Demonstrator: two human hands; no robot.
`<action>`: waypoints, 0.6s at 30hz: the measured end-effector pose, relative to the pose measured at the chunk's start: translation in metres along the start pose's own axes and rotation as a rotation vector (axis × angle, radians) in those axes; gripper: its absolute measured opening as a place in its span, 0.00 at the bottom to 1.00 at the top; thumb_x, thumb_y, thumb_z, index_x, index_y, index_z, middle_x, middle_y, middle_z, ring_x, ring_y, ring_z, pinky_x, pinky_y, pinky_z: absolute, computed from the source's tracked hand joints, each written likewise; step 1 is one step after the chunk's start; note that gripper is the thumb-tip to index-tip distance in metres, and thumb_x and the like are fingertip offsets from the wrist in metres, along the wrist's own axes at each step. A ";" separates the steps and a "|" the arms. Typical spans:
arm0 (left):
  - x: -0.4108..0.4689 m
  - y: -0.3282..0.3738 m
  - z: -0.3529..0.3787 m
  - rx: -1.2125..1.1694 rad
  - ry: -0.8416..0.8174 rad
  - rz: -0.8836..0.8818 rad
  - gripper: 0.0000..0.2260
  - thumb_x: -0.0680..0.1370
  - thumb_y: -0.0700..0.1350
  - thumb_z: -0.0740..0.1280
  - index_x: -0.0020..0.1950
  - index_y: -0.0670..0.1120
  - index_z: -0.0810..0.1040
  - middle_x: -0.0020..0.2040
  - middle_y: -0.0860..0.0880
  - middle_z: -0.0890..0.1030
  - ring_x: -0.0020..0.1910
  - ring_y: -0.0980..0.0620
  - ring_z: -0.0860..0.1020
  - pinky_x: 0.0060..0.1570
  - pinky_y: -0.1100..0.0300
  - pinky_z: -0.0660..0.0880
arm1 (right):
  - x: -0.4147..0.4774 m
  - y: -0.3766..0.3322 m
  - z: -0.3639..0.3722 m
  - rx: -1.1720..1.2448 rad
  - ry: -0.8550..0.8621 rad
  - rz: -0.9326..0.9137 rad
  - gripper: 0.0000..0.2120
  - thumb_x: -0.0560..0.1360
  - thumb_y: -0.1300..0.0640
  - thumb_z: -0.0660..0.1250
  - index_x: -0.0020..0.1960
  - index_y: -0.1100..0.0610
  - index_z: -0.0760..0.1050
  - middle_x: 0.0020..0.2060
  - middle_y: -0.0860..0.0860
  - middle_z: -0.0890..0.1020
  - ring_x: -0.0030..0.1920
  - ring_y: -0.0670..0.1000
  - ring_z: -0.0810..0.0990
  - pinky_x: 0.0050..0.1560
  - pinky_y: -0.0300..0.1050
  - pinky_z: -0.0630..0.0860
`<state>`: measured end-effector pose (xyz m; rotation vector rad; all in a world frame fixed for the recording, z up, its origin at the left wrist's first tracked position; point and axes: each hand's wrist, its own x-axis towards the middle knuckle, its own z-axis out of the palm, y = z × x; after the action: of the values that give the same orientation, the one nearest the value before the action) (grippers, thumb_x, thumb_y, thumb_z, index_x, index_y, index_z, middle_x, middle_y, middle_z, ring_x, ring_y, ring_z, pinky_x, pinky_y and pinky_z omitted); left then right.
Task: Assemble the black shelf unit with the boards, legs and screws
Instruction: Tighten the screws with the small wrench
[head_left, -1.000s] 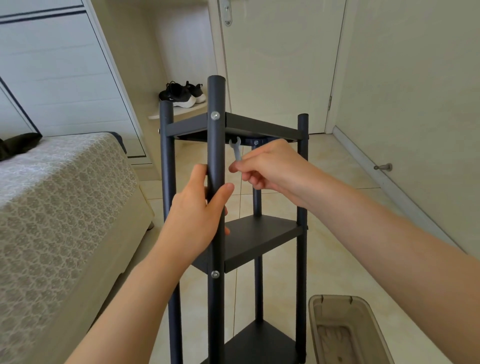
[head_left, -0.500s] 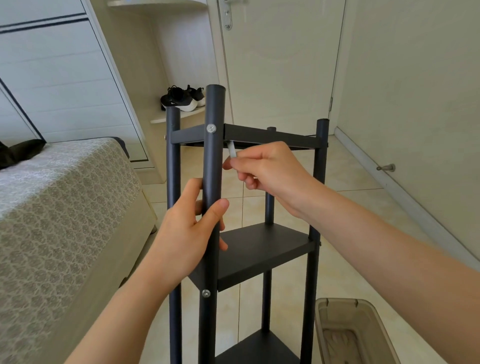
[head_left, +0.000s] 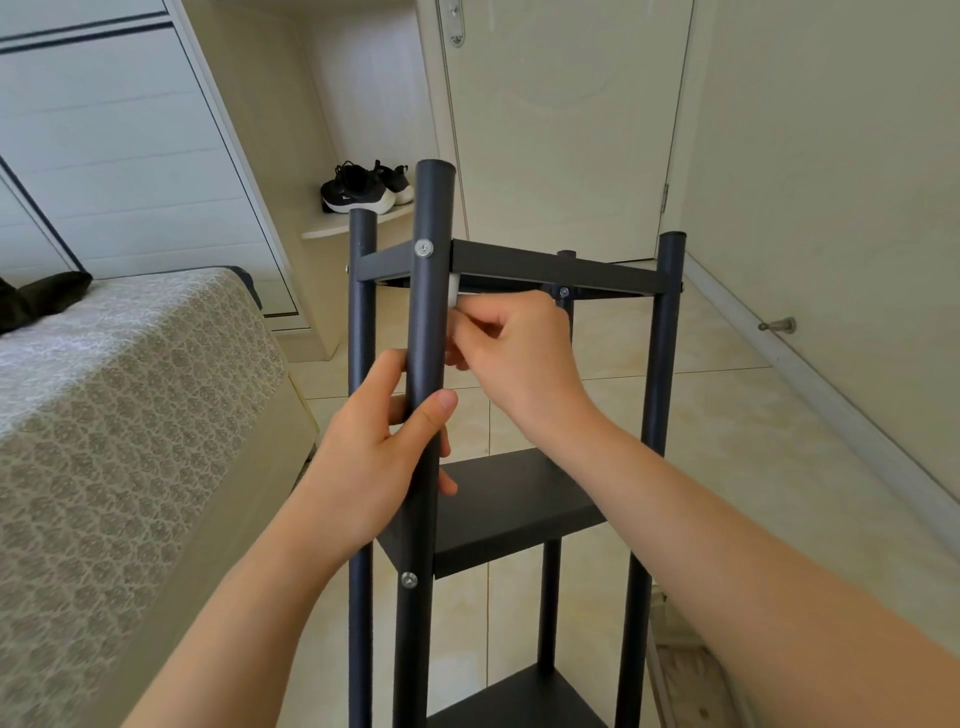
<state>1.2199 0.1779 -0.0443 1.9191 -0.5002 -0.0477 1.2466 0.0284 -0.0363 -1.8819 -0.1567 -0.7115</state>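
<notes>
The black shelf unit stands upright on the tiled floor, its top board (head_left: 545, 265) at chest height, a middle board (head_left: 519, 499) and a lower board (head_left: 514, 696) beneath it. My left hand (head_left: 379, 447) grips the nearest leg (head_left: 428, 322) between the top and middle boards. My right hand (head_left: 514, 348) pinches a small silver wrench (head_left: 453, 291) held up under the top board, right behind that leg. Only the wrench's pale upper end shows. Silver screws sit in the near leg at the top board (head_left: 424, 248) and the middle board (head_left: 409, 579).
A bed with a patterned cover (head_left: 119, 415) runs close along the left. A closed door (head_left: 561, 130) and a wall with a door stop (head_left: 776, 326) lie ahead and right. Black sneakers (head_left: 363, 189) rest on a low shelf. A plastic bin (head_left: 685, 675) stands on the floor at the lower right.
The shelf unit has turned, so the far right leg swung out to the right. My right hand moved the wrench left, up against the near leg under the top board. My left hand kept its grip.
</notes>
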 end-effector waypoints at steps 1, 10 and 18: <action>0.001 0.000 -0.001 -0.003 -0.003 -0.003 0.07 0.81 0.49 0.63 0.58 0.55 0.71 0.39 0.40 0.80 0.33 0.40 0.83 0.34 0.54 0.82 | 0.001 0.002 0.004 -0.010 0.023 -0.016 0.13 0.79 0.59 0.67 0.36 0.58 0.83 0.29 0.46 0.81 0.33 0.43 0.81 0.42 0.41 0.79; 0.003 -0.003 -0.009 -0.028 -0.009 -0.023 0.05 0.81 0.48 0.63 0.57 0.54 0.71 0.39 0.38 0.80 0.33 0.38 0.83 0.29 0.61 0.78 | 0.003 0.019 0.037 -0.036 0.200 -0.139 0.12 0.79 0.59 0.67 0.38 0.60 0.81 0.30 0.51 0.81 0.33 0.48 0.78 0.37 0.43 0.75; 0.006 -0.005 -0.009 -0.014 0.016 -0.035 0.05 0.82 0.48 0.62 0.58 0.54 0.70 0.40 0.37 0.80 0.32 0.38 0.83 0.31 0.58 0.80 | 0.002 0.016 0.025 -0.027 0.142 -0.049 0.13 0.78 0.61 0.67 0.36 0.61 0.80 0.28 0.51 0.78 0.31 0.47 0.76 0.34 0.37 0.72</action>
<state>1.2291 0.1854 -0.0443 1.9132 -0.4548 -0.0586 1.2651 0.0436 -0.0544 -1.8512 -0.1034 -0.8812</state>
